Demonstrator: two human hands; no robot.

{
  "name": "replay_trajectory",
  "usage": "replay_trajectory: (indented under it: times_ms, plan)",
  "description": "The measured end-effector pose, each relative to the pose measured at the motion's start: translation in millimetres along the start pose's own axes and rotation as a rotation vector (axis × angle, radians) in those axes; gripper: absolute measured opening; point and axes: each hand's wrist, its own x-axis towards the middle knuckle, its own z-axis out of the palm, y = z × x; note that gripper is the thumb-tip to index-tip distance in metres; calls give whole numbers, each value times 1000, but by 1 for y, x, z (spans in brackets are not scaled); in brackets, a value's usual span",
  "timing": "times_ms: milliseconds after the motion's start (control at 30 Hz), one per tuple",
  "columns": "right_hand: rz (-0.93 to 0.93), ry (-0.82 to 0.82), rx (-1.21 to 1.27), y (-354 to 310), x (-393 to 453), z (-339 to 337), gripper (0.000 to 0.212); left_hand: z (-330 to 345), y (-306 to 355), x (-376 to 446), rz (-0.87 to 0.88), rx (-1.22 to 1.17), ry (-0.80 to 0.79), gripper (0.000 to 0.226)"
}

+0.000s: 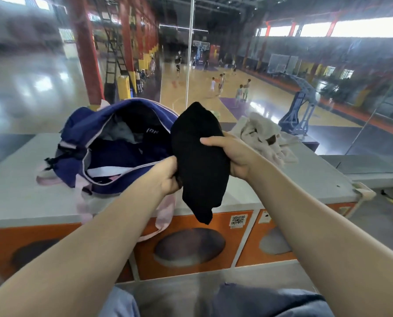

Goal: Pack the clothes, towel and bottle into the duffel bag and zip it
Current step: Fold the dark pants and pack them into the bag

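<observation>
The grey tabletop (12,197) had the navy duffel bag (81,131) sitting unzipped on it, clothes already inside. Beige towel (266,138) lay bunched off to its right. Both hands, left (168,177) and right (234,154), were gripping a folded black garment (200,161) beside the opening.

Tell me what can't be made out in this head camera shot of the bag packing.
- Bottle: not visible anywhere in the head view.
- Duffel bag contents: dark, shadowed inside; only grey and dark fabric shows.
- Black garment: bunched between left hand and right hand, type unclear.
- Beige towel: partly behind the right hand.
- QR sticker: too small to read.
</observation>
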Motion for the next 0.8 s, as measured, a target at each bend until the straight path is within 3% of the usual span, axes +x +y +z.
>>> replay_trajectory:
  times_ms: [267,367,500,700,800]
  plan:
    - [34,164,-119,18,0,21,53,-19,21,-18,81,-185,-143,69]
    - [70,189,-196,23,5,38,54,-22,28,-28,98,-69,-118,60]
    - [191,87,-173,26,14,53,51,-32,40,-38,121,46,-28,38]
    - [272,97,-206,27,25,76,31,-71,56,-31,144,88,69,40]
    - [319,130,-214,32,34,88,46,-87,60,-25,130,122,97,36]
